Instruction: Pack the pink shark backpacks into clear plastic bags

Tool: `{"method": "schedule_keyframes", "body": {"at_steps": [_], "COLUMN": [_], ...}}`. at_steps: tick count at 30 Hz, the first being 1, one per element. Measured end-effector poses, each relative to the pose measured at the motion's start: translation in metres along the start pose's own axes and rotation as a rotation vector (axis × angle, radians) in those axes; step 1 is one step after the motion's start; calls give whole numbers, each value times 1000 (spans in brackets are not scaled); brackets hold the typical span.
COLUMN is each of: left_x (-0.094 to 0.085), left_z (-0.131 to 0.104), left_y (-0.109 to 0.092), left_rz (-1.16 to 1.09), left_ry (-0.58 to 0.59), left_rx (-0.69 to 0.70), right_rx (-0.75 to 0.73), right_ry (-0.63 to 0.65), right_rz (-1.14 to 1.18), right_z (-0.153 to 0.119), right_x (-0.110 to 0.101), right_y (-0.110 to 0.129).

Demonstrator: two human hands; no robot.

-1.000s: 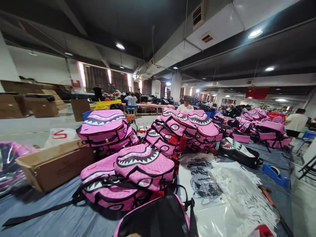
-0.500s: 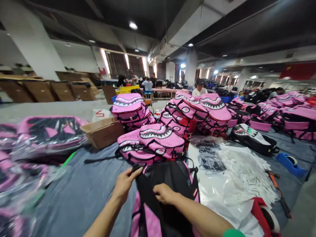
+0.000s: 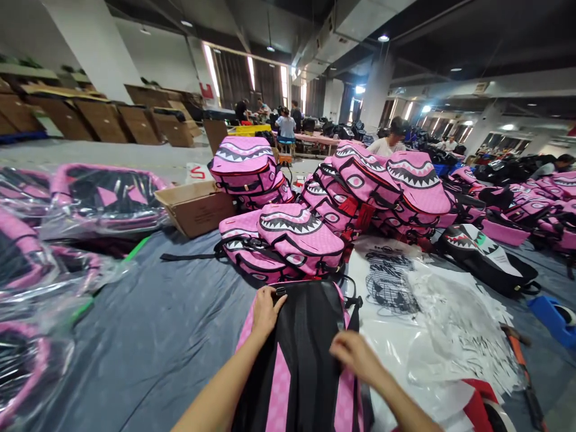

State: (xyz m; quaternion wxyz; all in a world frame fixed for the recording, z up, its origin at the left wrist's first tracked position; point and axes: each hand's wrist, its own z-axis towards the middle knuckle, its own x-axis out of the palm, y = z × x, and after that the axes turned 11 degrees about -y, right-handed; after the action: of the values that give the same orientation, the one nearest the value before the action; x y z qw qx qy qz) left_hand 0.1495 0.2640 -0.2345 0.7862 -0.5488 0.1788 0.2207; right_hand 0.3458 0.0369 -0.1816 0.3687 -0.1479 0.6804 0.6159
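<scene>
A pink and black backpack (image 3: 310, 336) lies back side up in front of me, its shoulder straps running down toward me. My left hand (image 3: 265, 312) is closed at its upper left, thumb and fingers gripping the top of a black shoulder strap beside a small buckle (image 3: 280, 291). Over the right edge of the backpack is my right hand (image 3: 357, 358), fingers curled together and slightly blurred; whatever they may hold is hidden. Just beyond, pink backpacks with shark-mouth prints (image 3: 301, 237) lie piled.
More pink backpacks (image 3: 416, 174) are stacked behind. On the right are clear plastic bags (image 3: 450, 306), a black shark-print bag (image 3: 490, 258), a blue tape dispenser (image 3: 551, 318) and a hammer (image 3: 522, 366). Plastic-wrapped pink bags (image 3: 108, 198) and a cardboard box (image 3: 198, 207) stand left. A person (image 3: 389, 141) sits beyond.
My right hand has moved right, from the middle of the back panel to the backpack's right edge. My left hand remains at the upper left strap. The straps now lie straighter, and the camera view has shifted.
</scene>
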Motion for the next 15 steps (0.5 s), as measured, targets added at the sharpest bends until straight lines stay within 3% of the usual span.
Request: {"method": "schedule_keyframes", "body": {"at_steps": [1,3,5,7,11,13,15], "left_x": [-1,3,18,43,100,118,124], "left_z": [1,0,-6,-17,-43,-51,-54], "left_y": [-4,-18,-39,-58,-69,-61,-49], "left_rz": [23,45,9,-88,-273,-367,-443], "left_ry": [-18,10,124,308,600,626,608], "left_rx": [28,149,318,446,457,404,372], "right_rx": [112,302,398,407,235,42,-74], "right_ry": [-181,-352,-376,-381,-513,-596,-647], "right_rz": [-122,-261,-294,-278,-185,-116,-119], "right_z": [22,64,95,109,103,90,74], "right_x": [-19,-44,-52,-47,-22,-6,11], "right_y": [-6,-19,-26,-22,5,15,18]}}
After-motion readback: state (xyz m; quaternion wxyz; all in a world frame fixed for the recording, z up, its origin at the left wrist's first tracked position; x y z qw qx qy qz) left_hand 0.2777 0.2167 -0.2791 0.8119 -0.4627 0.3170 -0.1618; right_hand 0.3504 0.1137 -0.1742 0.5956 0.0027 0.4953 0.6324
